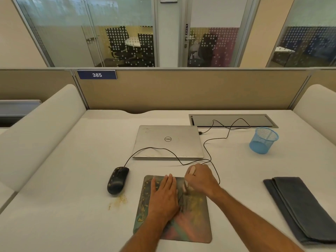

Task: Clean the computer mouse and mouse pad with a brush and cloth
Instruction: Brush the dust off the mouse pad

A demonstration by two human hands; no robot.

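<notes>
On the mouse pad (196, 224), the left hand (164, 195) presses flat while the right hand (201, 180) grips a brush (186, 187).

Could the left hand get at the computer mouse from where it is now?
Probably yes. The left hand lies flat on the mouse pad, holding nothing, and the computer mouse sits just to its left on the desk with only bare surface between them.

One computer mouse (117, 180), one mouse pad (196, 224), one brush (187, 184), one folded dark cloth (298, 208), one closed laptop (168, 141), one blue mesh cup (264, 140), one numbered sign (97, 75) and two hands, the left hand (164, 195) and the right hand (201, 179), on one surface (63, 179)
</notes>
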